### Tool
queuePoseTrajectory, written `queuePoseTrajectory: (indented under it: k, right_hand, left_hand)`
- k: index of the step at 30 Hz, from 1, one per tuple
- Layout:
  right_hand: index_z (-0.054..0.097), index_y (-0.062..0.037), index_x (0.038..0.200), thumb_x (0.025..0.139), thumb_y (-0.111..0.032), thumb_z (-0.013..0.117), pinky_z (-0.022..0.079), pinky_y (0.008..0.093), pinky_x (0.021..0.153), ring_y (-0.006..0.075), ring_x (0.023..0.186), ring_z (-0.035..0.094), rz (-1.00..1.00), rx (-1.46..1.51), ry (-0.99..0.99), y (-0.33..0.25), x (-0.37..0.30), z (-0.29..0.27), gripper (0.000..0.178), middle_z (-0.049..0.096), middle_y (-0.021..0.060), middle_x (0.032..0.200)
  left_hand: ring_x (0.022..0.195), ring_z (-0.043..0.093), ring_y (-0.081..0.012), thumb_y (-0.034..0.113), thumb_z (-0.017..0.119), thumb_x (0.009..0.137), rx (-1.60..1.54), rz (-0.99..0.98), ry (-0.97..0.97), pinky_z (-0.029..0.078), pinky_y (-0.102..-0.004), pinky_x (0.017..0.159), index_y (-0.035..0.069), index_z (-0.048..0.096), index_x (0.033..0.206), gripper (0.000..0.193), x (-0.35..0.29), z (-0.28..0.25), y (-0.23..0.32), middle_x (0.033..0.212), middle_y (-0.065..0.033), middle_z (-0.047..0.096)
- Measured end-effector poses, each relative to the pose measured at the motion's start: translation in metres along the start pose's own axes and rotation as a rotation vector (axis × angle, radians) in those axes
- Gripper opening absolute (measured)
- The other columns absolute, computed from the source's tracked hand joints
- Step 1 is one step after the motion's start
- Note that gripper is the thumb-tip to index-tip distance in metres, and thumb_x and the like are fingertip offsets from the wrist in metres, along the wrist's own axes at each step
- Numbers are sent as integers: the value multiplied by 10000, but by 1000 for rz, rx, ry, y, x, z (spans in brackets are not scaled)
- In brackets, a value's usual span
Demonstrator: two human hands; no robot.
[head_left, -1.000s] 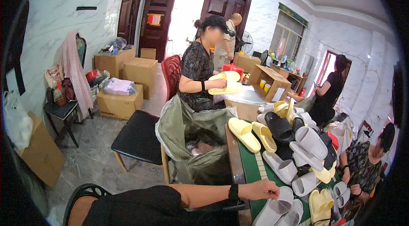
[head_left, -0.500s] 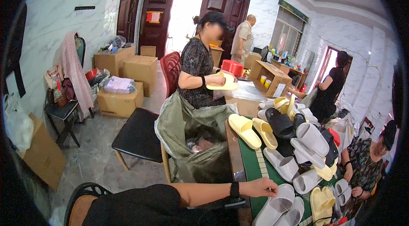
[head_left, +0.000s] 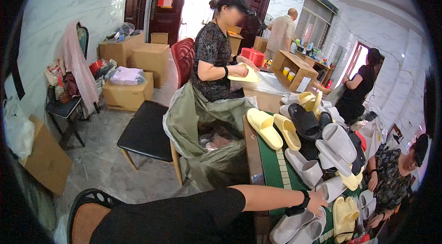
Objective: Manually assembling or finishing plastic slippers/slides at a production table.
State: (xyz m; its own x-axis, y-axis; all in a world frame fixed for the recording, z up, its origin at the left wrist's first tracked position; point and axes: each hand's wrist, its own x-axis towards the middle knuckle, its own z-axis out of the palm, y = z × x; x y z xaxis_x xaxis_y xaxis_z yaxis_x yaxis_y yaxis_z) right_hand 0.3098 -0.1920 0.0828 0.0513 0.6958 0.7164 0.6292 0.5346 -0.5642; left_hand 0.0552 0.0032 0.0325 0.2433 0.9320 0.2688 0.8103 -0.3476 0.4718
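Observation:
My left hand point(head_left: 316, 201), with a dark watch on its wrist, reaches across the green table top point(head_left: 272, 170) from the lower left. It is above a pair of grey slippers point(head_left: 294, 226) and close to another grey slipper point(head_left: 332, 188); whether the fingers touch that slipper is unclear. The fingers are too small and bunched to read. A pair of yellow slippers point(head_left: 344, 216) stands just to the right. Beyond rises a heap of grey, black and yellow slippers, with a yellow slipper point(head_left: 264, 128) at its left edge. My right hand is out of view.
A large green woven sack point(head_left: 184, 117) stands open left of the table, beside a black-seated chair point(head_left: 145, 129). Across from me a person point(head_left: 214, 55) handles a yellow slipper. Another person point(head_left: 391, 175) works at the right. Cardboard boxes point(head_left: 129, 92) line the left wall.
My left hand has moved right and slightly up, from pinched fingers over the grey pair toward the grey slipper behind it. The view has shifted a little.

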Motion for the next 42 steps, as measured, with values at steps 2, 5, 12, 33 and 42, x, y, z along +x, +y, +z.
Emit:
queuePoseTrajectory:
  k: [2,5,12,33,42]
  right_hand:
    - [641,-16,957,979,-50,532,489,341,743,251,768,594,5,-6,7,5,-3,-2,116,641,135,873]
    - [647,-32,959,987,-70,527,491,341,732,250,769,591,-1,22,18,19,-10,-6,129,640,140,883]
    - [658,-54,947,1006,-136,506,486,357,689,257,734,586,-174,-21,8,12,-10,-3,182,624,140,866]
    - [660,-15,957,954,-136,535,480,362,720,272,740,585,-106,173,5,-7,-25,-11,174,628,162,881]
    - [630,9,1027,887,6,595,489,379,763,269,818,594,-32,162,-80,-3,-36,-22,145,637,134,918]
  left_hand:
    - [1186,456,-455,715,579,730,3,-121,-120,429,-559,909,215,651,1206,694,6,3,6,1186,-202,615]
    - [1169,468,-446,732,569,723,-11,-55,-283,445,-542,886,186,713,1093,675,7,-9,21,1162,-178,644]
    - [1103,522,-399,762,595,676,47,7,-282,457,-515,839,87,743,978,754,14,22,18,1074,-174,676]
    - [768,588,-390,616,758,562,-110,14,29,446,-475,853,25,722,678,603,-13,28,8,742,-183,670]
    - [739,635,-385,592,716,672,-105,259,26,471,-495,683,82,654,819,535,-8,21,10,754,-157,663]
